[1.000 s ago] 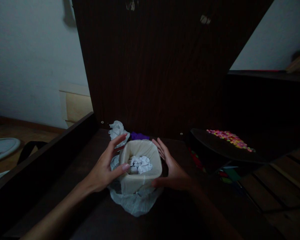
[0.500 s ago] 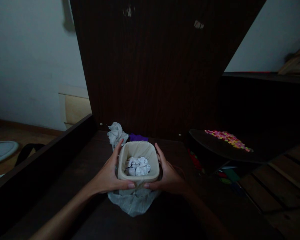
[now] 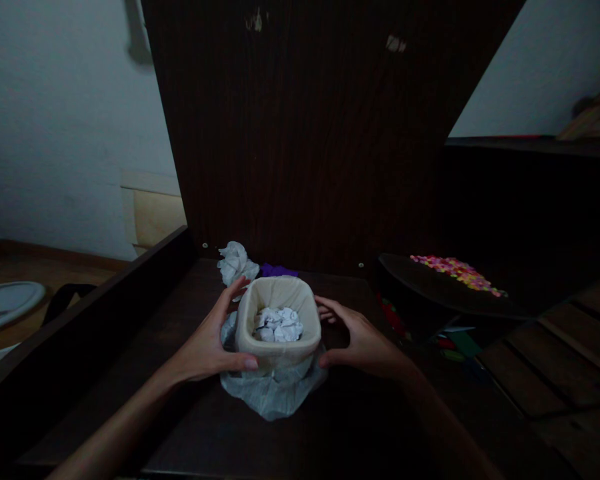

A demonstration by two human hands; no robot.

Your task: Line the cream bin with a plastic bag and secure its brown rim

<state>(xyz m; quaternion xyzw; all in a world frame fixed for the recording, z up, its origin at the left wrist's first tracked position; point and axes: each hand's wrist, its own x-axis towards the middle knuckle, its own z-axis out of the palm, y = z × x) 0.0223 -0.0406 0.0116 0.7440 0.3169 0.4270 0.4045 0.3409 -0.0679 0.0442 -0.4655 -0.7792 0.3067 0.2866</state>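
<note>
A small square bin (image 3: 279,349) with rounded corners stands upright on the dark wooden surface. A pale, thin bag (image 3: 275,393) lines it, folded over the rim and bunched round its base. Crumpled white paper (image 3: 280,325) lies inside. My left hand (image 3: 215,343) curves beside the bin's left side, fingers and thumb apart, the thumb at the front left corner; whether it touches cannot be told. On the right, my right hand (image 3: 363,340) is open, fingers and thumb spread, with a gap between its palm and the bin.
Behind the bin lie a crumpled pale plastic bag (image 3: 235,262) and a purple item (image 3: 279,270), against a tall dark panel (image 3: 300,147). A raised wooden edge (image 3: 105,313) runs along the left. Small pink and yellow pieces (image 3: 457,273) cover part of a dark shelf (image 3: 405,273) at right.
My right hand has moved off the bin to the right, its fingers spreading. My left hand has loosened and shifted slightly left. The bin still stands in place, and the view has shifted a little.
</note>
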